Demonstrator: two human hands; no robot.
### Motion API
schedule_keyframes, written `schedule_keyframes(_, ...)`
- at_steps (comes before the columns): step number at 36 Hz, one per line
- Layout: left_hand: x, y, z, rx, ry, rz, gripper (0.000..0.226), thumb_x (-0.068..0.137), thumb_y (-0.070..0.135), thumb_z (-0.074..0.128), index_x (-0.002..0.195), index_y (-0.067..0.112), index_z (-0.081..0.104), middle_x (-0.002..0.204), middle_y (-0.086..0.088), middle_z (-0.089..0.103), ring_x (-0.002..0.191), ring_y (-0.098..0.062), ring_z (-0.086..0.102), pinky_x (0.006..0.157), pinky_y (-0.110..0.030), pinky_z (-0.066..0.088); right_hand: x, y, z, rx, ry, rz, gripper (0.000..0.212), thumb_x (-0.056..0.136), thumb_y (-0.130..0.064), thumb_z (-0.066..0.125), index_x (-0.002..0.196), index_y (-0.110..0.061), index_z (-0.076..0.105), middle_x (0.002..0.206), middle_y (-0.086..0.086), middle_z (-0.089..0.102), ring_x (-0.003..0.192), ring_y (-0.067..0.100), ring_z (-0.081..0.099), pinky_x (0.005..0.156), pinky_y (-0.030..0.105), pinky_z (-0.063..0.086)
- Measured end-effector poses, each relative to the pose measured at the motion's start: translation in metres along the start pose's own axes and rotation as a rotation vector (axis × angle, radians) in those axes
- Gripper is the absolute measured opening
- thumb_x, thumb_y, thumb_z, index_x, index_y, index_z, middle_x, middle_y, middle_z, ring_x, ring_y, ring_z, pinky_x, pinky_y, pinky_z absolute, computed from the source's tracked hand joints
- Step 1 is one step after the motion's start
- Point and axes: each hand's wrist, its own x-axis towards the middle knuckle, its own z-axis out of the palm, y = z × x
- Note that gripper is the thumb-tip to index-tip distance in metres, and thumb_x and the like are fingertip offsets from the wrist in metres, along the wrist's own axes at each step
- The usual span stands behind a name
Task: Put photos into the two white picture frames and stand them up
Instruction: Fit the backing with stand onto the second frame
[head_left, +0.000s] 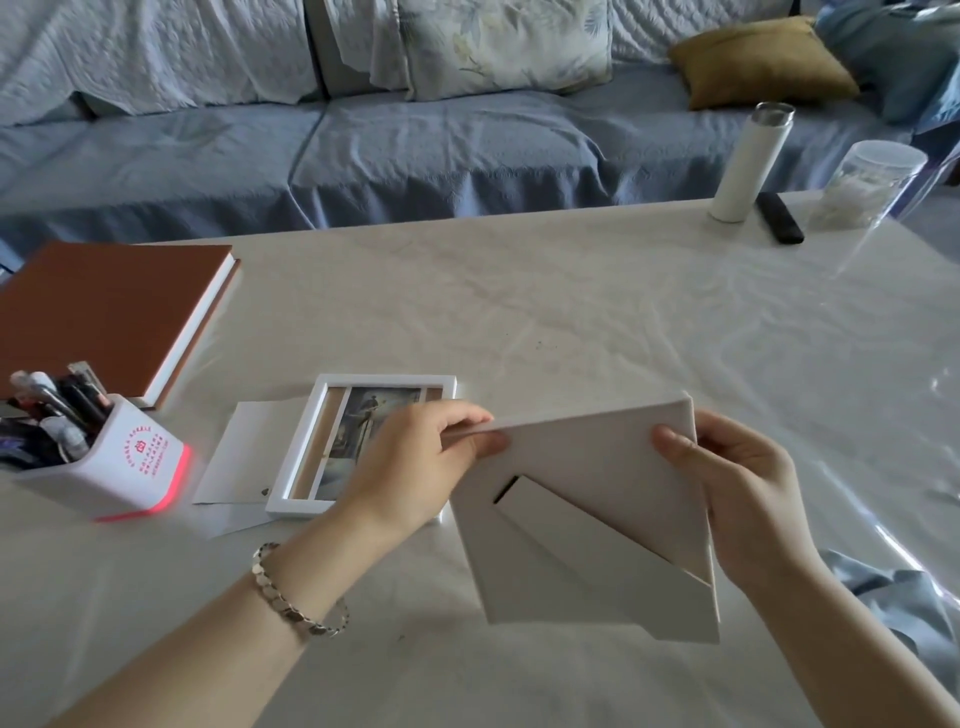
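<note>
Cloth-covered table (571, 322), sofa (363, 145) behind: your left hand (415, 457) and right hand (737, 483) grip the white frame (587, 519) above it, back and folded stand facing you. Second frame (332, 447), photo (363, 426) inside, lies flat just left, beside the pen holder (130, 457).

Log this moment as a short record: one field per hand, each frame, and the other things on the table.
left hand: pinches the top left edge of the held frame
right hand: grips its right edge
held frame: lifted off the table, back toward the camera, stand flap showing
flat frame: lies on the table, photo inside, papers beneath it
brown book: far left
pen holder: near left, full of pens
bottle: far right, upright, beside a remote and a clear jar
</note>
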Motion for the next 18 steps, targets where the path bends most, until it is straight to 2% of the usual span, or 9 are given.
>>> schedule_keyframes(3,-0.005,0.004,0.004,0.206,0.094,0.141,0.025,0.082,0.041,0.063,0.087,0.017,0.069,0.082,0.002,0.070,0.079,-0.013,0.061,0.074,-0.031,0.047,0.003,0.001,-0.001,-0.001,0.047,0.035,0.011,0.074,-0.010,0.066,0.067,-0.016,0.072,0.058,-0.005,0.060,0.058,0.012,0.051,0.052,0.021,0.040)
schedule_keyframes(5,-0.006,0.006,0.006,0.234,0.125,0.191,0.028,0.080,0.043,0.063,0.087,0.017,0.068,0.082,0.002,0.070,0.078,-0.012,0.061,0.073,-0.030,0.047,0.005,0.001,-0.003,-0.007,0.061,0.059,0.011,0.075,-0.011,0.066,0.067,-0.016,0.072,0.058,-0.004,0.058,0.057,0.013,0.049,0.053,0.022,0.039)
schedule_keyframes(9,0.001,0.003,0.003,-0.037,0.037,0.067,0.014,0.075,0.030,0.072,0.087,0.025,0.069,0.082,0.015,0.068,0.074,0.000,0.059,0.066,-0.015,0.045,0.003,0.002,-0.004,0.106,0.025,0.158,0.008,0.068,-0.016,0.064,0.064,-0.010,0.068,0.055,-0.002,0.062,0.049,0.010,0.053,0.045,0.017,0.043)
schedule_keyframes(11,0.006,-0.002,0.004,-0.102,0.097,0.002,0.023,0.071,0.025,0.076,0.090,0.032,0.064,0.074,0.013,0.060,0.067,-0.002,0.052,0.063,-0.010,0.041,0.003,0.003,-0.005,0.159,0.013,0.204,0.011,0.065,-0.020,0.063,0.065,-0.009,0.067,0.057,0.001,0.062,0.050,0.013,0.053,0.047,0.021,0.043)
schedule_keyframes(13,0.006,-0.007,0.005,-0.207,0.121,-0.108,0.028,0.072,0.019,0.076,0.095,0.025,0.062,0.068,0.007,0.054,0.060,-0.002,0.050,0.055,-0.004,0.040,0.004,0.005,-0.006,0.187,0.026,0.254,0.014,0.067,-0.022,0.062,0.071,-0.010,0.068,0.061,0.002,0.063,0.052,0.015,0.054,0.049,0.025,0.043)
schedule_keyframes(15,0.005,-0.013,0.008,-0.265,0.092,-0.195,0.022,0.075,0.016,0.073,0.094,0.011,0.062,0.074,0.000,0.066,0.064,-0.009,0.061,0.052,-0.007,0.045,0.006,0.007,-0.007,0.227,0.055,0.300,0.019,0.067,-0.023,0.063,0.080,-0.011,0.069,0.064,0.002,0.067,0.053,0.015,0.059,0.049,0.023,0.049)
schedule_keyframes(16,0.004,-0.017,0.009,-0.221,0.079,-0.201,0.020,0.077,0.016,0.071,0.093,0.006,0.064,0.077,-0.003,0.070,0.066,-0.012,0.065,0.053,-0.009,0.047,0.006,0.007,-0.006,0.238,0.069,0.316,0.020,0.067,-0.022,0.064,0.082,-0.010,0.069,0.065,0.003,0.069,0.053,0.015,0.061,0.050,0.023,0.051)
schedule_keyframes(18,0.003,-0.022,0.012,-0.101,0.087,-0.182,0.017,0.079,0.020,0.070,0.088,0.007,0.067,0.078,-0.003,0.073,0.067,-0.013,0.067,0.059,-0.014,0.050,0.006,0.009,-0.003,0.233,0.083,0.328,0.012,0.074,-0.016,0.064,0.081,-0.008,0.068,0.062,0.002,0.069,0.051,0.014,0.062,0.048,0.021,0.052)
